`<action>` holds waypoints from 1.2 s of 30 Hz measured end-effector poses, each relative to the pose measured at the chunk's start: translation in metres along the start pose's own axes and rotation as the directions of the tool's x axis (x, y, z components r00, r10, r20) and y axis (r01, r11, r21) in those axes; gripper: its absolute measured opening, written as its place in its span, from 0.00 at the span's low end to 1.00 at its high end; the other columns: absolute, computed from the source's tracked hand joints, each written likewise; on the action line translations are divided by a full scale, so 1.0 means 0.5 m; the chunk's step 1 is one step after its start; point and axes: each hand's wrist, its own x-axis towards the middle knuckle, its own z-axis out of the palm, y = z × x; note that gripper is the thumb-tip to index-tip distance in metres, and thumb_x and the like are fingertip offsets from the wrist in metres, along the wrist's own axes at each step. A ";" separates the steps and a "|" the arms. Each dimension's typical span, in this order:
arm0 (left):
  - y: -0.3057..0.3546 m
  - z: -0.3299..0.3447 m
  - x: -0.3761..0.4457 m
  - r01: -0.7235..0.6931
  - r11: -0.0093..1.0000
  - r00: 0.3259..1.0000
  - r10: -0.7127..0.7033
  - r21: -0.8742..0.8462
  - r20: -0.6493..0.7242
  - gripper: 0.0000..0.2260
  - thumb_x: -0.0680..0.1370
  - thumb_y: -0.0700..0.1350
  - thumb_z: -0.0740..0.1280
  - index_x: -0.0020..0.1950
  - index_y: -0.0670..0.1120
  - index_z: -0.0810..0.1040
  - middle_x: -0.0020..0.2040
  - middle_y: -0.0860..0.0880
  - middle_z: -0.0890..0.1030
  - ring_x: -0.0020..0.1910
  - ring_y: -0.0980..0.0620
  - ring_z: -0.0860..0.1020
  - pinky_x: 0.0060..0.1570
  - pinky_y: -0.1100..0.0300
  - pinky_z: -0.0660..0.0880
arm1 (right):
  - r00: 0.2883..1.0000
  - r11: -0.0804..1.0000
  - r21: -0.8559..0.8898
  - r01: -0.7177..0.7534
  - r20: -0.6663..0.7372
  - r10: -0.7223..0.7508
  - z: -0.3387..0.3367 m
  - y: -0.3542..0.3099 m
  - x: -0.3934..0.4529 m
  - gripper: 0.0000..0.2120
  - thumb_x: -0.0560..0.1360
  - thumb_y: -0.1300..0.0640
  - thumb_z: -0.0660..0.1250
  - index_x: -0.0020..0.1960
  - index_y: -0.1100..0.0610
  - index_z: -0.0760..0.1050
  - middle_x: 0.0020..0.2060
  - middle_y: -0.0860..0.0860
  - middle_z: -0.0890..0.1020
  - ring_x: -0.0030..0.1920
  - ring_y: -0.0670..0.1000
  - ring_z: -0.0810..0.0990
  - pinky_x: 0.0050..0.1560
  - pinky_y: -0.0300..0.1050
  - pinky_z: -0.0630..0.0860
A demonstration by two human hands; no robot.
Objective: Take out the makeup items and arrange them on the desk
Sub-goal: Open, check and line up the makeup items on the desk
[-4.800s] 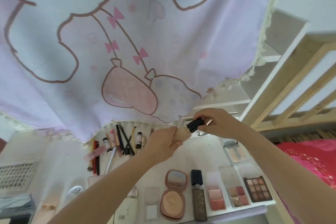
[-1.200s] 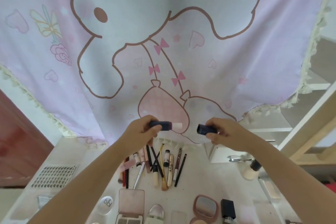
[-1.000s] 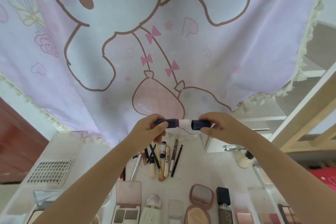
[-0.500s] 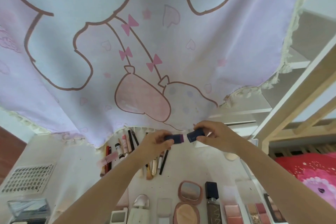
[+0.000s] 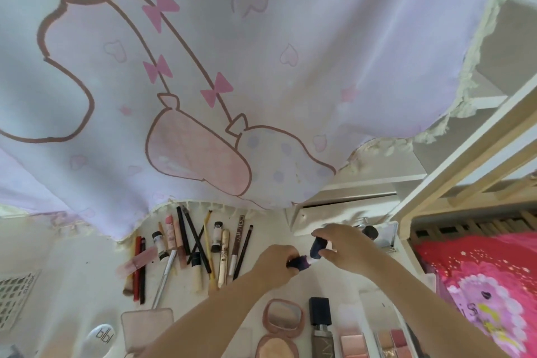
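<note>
Open compact apparently holds mirror.

**Dark blue lipstick, cap half off, over a desk full of makeup**

The lipstick tube is dark navy with a pale tip poking out. Its matching cap sits tilted right at that tip. Pencils and brushes lie fanned out alongside on the desk, and compacts and palettes line the near edge.

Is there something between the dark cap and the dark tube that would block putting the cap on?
Nothing visible: the right hand holds the cap just above the tube in the left hand.
</note>
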 end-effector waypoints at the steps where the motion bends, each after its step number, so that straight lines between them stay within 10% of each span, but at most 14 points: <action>1: 0.002 0.009 0.011 -0.006 1.000 1.000 0.006 -0.020 -0.016 0.16 0.78 0.52 0.60 0.45 0.39 0.76 0.43 0.40 0.78 0.40 0.49 0.72 0.40 0.62 0.62 | 1.000 1.000 -0.020 -0.018 -0.003 0.018 0.009 0.006 0.002 0.08 0.75 0.57 0.59 0.51 0.55 0.75 0.50 0.50 0.79 0.52 0.51 0.76 0.55 0.44 0.72; 9: 0.025 0.063 0.094 -0.048 0.976 0.990 0.018 -0.214 -0.139 0.06 0.77 0.44 0.64 0.46 0.41 0.77 0.40 0.52 0.73 0.42 0.54 0.72 0.44 0.64 0.66 | 0.982 0.993 0.066 -0.096 -0.158 0.106 0.047 0.059 0.016 0.10 0.76 0.58 0.58 0.54 0.55 0.74 0.52 0.49 0.80 0.55 0.50 0.76 0.53 0.39 0.69; 23: 0.049 0.098 0.113 -0.021 0.939 0.987 -0.036 -0.343 -0.159 0.05 0.74 0.38 0.66 0.47 0.38 0.78 0.43 0.50 0.75 0.45 0.54 0.73 0.50 0.61 0.71 | 0.988 0.985 -0.090 -0.149 -0.044 0.145 0.052 0.053 0.020 0.16 0.77 0.59 0.54 0.64 0.56 0.68 0.58 0.53 0.72 0.60 0.53 0.72 0.56 0.43 0.69; 30: 0.015 0.069 0.070 0.054 0.979 0.995 -0.070 -0.196 -0.072 0.17 0.77 0.39 0.62 0.65 0.43 0.70 0.64 0.48 0.73 0.64 0.52 0.69 0.62 0.66 0.64 | 0.976 0.972 -0.117 -0.202 -0.108 0.190 0.052 0.042 0.009 0.16 0.76 0.58 0.56 0.63 0.55 0.69 0.58 0.50 0.74 0.61 0.52 0.73 0.54 0.44 0.73; 36: -0.067 -0.011 -0.012 0.092 0.996 0.970 -0.091 -0.006 -0.225 0.14 0.79 0.42 0.59 0.64 0.44 0.72 0.64 0.50 0.73 0.66 0.53 0.68 0.63 0.68 0.59 | 0.930 0.970 -0.168 -0.174 -0.351 0.106 0.056 -0.016 0.009 0.15 0.49 0.60 0.80 0.31 0.59 0.77 0.27 0.52 0.77 0.27 0.52 0.78 0.22 0.37 0.72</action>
